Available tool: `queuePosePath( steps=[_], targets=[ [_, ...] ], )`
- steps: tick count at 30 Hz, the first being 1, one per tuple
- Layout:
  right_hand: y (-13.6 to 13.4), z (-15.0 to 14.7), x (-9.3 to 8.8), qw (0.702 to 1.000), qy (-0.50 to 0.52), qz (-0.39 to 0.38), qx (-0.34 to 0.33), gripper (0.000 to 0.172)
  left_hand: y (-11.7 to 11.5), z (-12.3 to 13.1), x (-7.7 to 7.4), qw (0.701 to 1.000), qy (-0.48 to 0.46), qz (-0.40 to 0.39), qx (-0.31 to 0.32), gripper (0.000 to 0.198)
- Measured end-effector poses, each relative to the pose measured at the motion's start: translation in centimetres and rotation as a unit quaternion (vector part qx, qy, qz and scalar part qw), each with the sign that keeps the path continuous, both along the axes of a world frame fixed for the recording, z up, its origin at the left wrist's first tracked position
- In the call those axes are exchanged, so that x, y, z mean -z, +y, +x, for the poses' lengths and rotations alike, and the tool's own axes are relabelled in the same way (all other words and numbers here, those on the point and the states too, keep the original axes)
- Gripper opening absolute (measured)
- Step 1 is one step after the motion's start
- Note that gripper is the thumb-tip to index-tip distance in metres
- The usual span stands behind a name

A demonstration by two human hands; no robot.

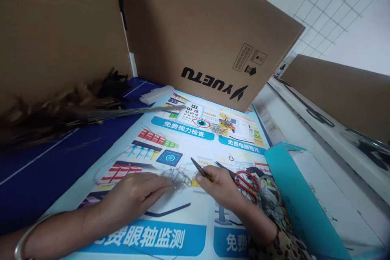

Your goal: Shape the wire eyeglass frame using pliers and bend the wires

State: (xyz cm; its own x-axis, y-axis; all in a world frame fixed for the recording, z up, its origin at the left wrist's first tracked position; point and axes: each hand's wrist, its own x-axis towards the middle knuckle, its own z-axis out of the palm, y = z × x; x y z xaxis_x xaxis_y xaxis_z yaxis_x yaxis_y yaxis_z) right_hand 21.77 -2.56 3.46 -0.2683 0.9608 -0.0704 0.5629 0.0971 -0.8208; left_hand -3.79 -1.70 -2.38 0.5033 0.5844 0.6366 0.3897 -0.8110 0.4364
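My left hand (143, 189), a bracelet on its wrist, pinches the near edge of a small tangle of thin silvery wire (179, 176) above the printed sheet. To the right, my right hand (221, 187) is closed around a dark pointed tool (200, 167). Its tip points up and left, apart from the wire; its handles are hidden in my palm, so its exact kind is unclear. Just beyond that hand lie red-handled scissors (248, 185), their dark blades partly covered. Next to them is a clear ring-shaped roll (270, 191).
Brown feathers (70, 103) and a bundle of thin metal rods (146, 109) lie at left. Another wire cluster (221, 128) rests farther back on the poster (198, 207). A large cardboard box (195, 28) stands behind; a teal box (295, 195) borders the right.
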Motion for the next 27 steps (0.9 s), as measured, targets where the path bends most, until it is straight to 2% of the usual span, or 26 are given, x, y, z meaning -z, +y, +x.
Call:
queuePosePath(
  steps=[3, 10, 16, 21, 27],
  targets=[
    [0.2, 0.2, 0.2, 1.0, 0.005, 0.0, 0.016, 0.024, -0.1, -0.3, -0.1, 1.0, 0.01, -0.02, -0.015, 0.016],
    [0.8, 0.8, 0.5, 0.998, -0.008, 0.006, 0.054, 0.021, 0.1, -0.9, -0.5, 0.999, -0.005, 0.033, -0.01, 0.016],
    [0.7, 1.1, 0.1, 0.989, -0.138, 0.051, 0.031, 0.013, 0.4, -0.9, -0.3, 0.998, 0.022, 0.049, 0.013, 0.02],
    [0.7, 1.3, -0.1, 0.96, -0.254, 0.121, 0.003, 0.009, 0.3, -0.7, -0.5, 0.996, 0.042, 0.078, 0.026, 0.023],
    [0.6, 1.2, 0.1, 0.935, -0.323, 0.139, -0.04, 0.011, 0.5, -0.5, -0.7, 0.993, 0.026, 0.115, 0.025, 0.023]
  ],
)
